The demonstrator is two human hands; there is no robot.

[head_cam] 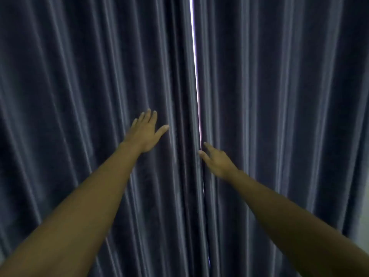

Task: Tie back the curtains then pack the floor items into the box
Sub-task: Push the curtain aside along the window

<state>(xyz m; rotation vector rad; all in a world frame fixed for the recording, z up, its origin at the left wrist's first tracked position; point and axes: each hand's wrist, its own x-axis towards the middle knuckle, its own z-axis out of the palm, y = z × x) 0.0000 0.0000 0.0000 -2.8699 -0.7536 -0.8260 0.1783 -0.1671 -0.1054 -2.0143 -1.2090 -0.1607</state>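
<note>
Curtains fill the whole view, dark blue and hanging in long folds. Both bare arms reach out to them.

The left hand (144, 132) lies flat on the left curtain (79, 96), with straight fingers spread a little and the thumb sticking out to the side. It holds nothing. A thin bright gap (194, 56) (light shines through it) runs down between the two curtains, off to the right of this hand.

The right hand (216, 159) is at the inner edge of the right curtain (279, 96), just below where the bright gap closes. Its fingers are straight and its fingertips (201, 153) touch the cloth edge. It is not gripping anything. The two hands are near each other but apart.
</note>
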